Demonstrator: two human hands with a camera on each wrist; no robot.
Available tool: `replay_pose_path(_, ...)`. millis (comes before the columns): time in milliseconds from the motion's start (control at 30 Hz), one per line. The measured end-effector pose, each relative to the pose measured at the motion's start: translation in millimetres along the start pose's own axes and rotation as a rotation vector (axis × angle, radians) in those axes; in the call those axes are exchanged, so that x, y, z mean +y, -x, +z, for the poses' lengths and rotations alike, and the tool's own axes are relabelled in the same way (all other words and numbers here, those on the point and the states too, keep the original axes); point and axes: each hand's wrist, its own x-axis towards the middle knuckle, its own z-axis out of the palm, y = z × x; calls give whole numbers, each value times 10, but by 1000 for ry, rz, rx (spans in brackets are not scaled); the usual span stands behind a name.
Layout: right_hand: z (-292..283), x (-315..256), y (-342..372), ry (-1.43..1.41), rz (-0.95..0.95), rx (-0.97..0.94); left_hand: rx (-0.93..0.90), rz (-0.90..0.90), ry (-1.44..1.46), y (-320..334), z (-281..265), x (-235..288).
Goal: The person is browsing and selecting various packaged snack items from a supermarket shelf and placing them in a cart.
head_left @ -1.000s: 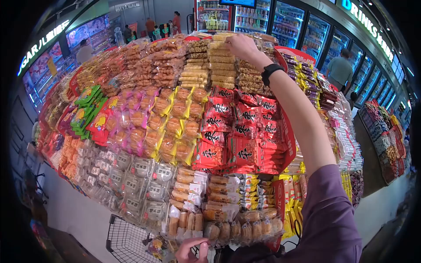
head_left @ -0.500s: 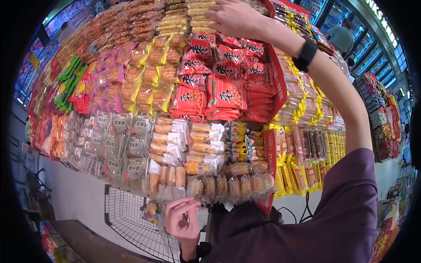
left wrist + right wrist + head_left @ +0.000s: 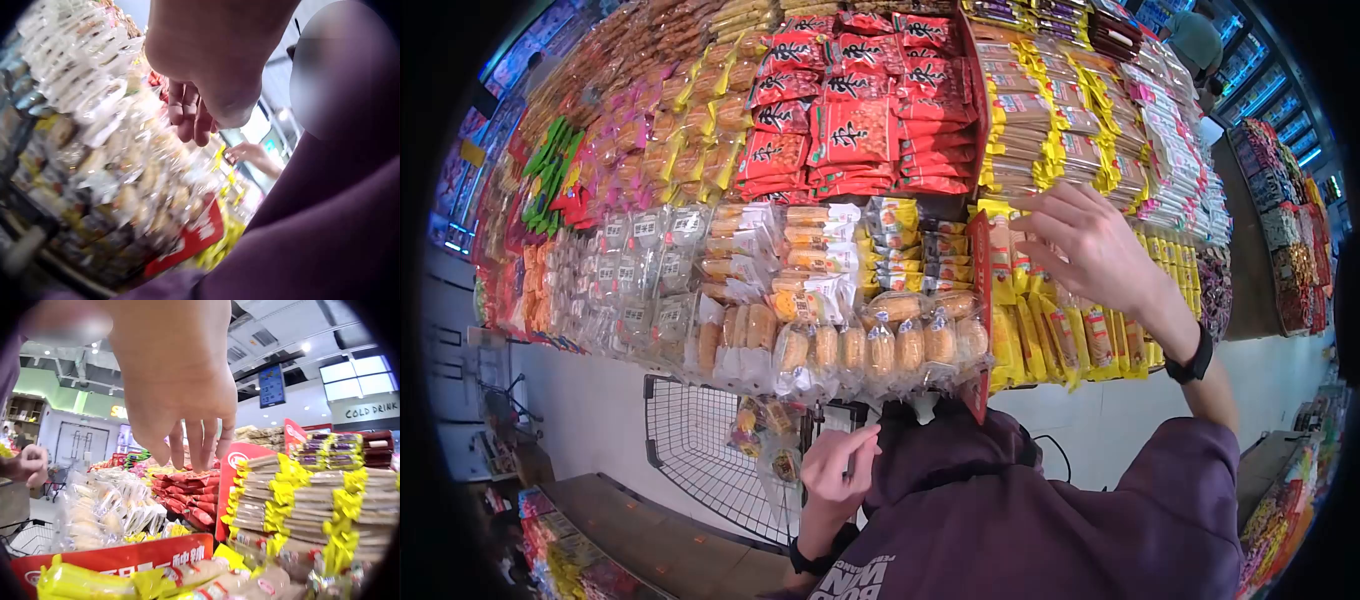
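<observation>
My right hand (image 3: pixel 1090 250) hovers over yellow-wrapped snack sticks (image 3: pixel 1050 335), right of a red divider (image 3: pixel 978 300), its fingers loosely bent and holding nothing. In the right wrist view the fingers of that hand (image 3: pixel 181 394) hang down, with red packets (image 3: pixel 190 494) behind them. My left hand (image 3: pixel 838 470) is low, near the front edge of the display beside the cart, fingers loosely curled around nothing. The left wrist view has this hand (image 3: pixel 209 81) in front of blurred clear-wrapped pastries (image 3: pixel 144 181). Clear-bagged round pastries (image 3: pixel 880 345) lie between the two hands.
A wire shopping cart (image 3: pixel 700 430) stands at the front left, with small packets (image 3: pixel 765 430) at its right side. Red packets (image 3: pixel 850 130) and brown sticks with yellow ends (image 3: pixel 1050 120) fill the display farther back. Another display (image 3: pixel 1280 220) stands right; a person (image 3: pixel 1195 42) is beyond.
My right hand has come back from the far rows to the yellow-wrapped sticks near the front right. The head view has tipped downward. My left hand remains low near the cart, its fingers loosely curled.
</observation>
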Motion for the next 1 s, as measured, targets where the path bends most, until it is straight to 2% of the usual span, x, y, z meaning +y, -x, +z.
replay_pose_path(33, 57, 5, 198, -33, 58, 43, -52, 148, -134, 108, 42, -97)
replay_pose_path(67, 77, -9, 381, -68, 110, 56, -225, 137, -284, 228, 20, -111)
replay_pose_path(133, 107, -53, 717, -137, 209, 83, -255, 36, -309, 549, 128, -289)
replay_pose_path(167, 148, -91, 876, -160, 256, 104, -364, -101, -358, 806, 155, -465)
replay_pose_path(300, 278, -270, 1376, -261, 314, 99, -477, -364, -507, 1388, 459, -821)
replay_pose_path(467, 439, -319, 1794, -329, 329, 134, -317, -544, -606, 1493, 682, -858)
replay_pose_path(533, 461, -307, 1928, -324, 348, 109, -245, -449, -647, 1672, 725, -1028)
replay_pose_path(633, 455, -337, 2013, -363, 327, 127, -371, -880, -591, 2014, 748, -1339)
replay_pose_path(667, 447, -369, 2038, -370, 313, 132, -276, -691, -667, 2087, 783, -1410)
replay_pose_path(733, 493, -476, 2104, -431, 290, 111, -244, -704, -657, 1935, 811, -1293)
replay_pose_path(767, 540, -536, 2120, -480, 270, 107, -193, -640, -630, 1975, 820, -1363)
replay_pose_path(800, 571, -591, 2118, -532, 245, 103, -230, -704, -607, 1907, 809, -1300)
replay_pose_path(867, 601, -689, 2078, -576, 159, 54, -194, -675, -554, 1900, 812, -1271)
replay_pose_path(1000, 627, -804, 1914, -585, -32, 4, -194, -773, -541, 1850, 805, -1199)
